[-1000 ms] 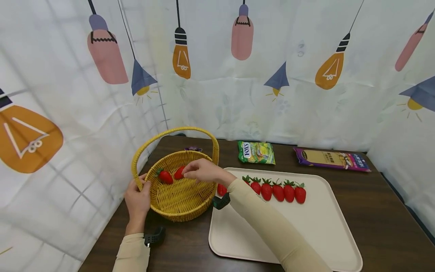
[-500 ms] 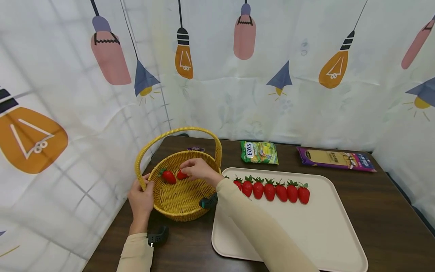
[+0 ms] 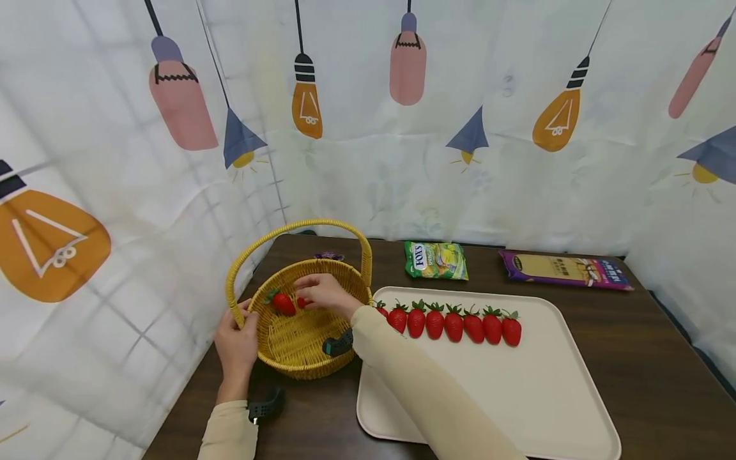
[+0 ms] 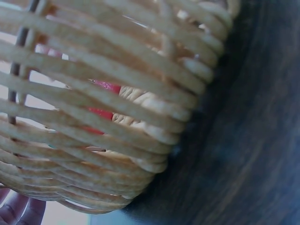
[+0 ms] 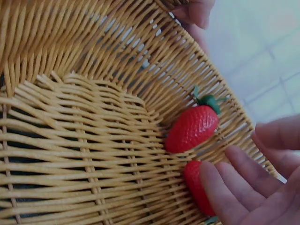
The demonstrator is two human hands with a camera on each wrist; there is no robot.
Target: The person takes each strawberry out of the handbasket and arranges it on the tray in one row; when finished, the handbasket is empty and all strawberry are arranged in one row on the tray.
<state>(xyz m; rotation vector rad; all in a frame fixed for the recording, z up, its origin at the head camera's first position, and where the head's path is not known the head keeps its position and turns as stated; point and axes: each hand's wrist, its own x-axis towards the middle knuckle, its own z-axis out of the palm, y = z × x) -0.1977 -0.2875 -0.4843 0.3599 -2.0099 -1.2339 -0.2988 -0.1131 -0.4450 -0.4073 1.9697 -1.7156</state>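
Observation:
A yellow wicker basket with a tall hoop handle stands at the left of the table. My left hand grips its rim at the foot of the handle; in the left wrist view the woven wall hides most of that hand. Inside lie two red strawberries: one with its green leaves fully visible, the other partly behind the fingers of my right hand. Those fingers are extended right at the second strawberry, the thumb held apart. Several more strawberries lie in a row on a cream tray.
Behind the tray lie a green candy bag and a long purple packet. A small purple item sits behind the basket. A patterned curtain borders the dark wooden table at the back and sides.
My right hand has moved left, deeper over the basket, and covers more of the second strawberry. More of the row on the tray shows beside the sleeve. The left hand keeps its hold.

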